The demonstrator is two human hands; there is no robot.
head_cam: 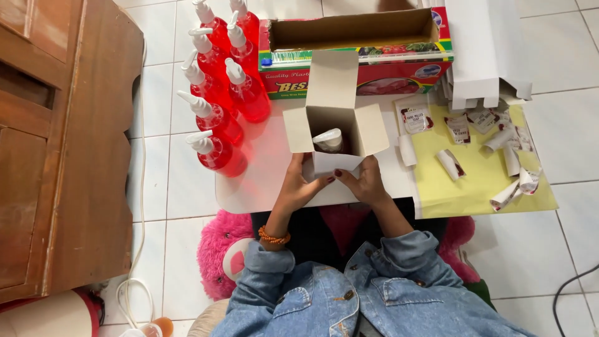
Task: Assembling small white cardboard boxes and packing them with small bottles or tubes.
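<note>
At the centre of the frame both hands hold a small white carton (334,128) that stands upright on the white surface (262,181). Its four top flaps are splayed open, and the pale pump head of a bottle (329,138) shows inside. The left hand (301,182) wraps the carton's lower left corner, thumb on the front flap. The right hand (365,181) clasps the lower right corner in a narrow grip, fingertips pressed to the card.

To do this well, keep the carton square and steady at the base so the bottle sits straight, and keep the thin card walls from buckling under the thumbs.

The carton is matte, crisp paperboard with sharp creases. In the upper left of the frame stand red pump bottles (218,81), glossy and translucent, with white nozzles. Behind the carton lies a long open box (355,53) with a bright printed front. At the right, a yellow sheet (474,193) carries curled paper labels (499,146), some rolled into small tubes. In the upper right corner, a stack of flat white cartons (486,50) overlaps the surface.
</note>
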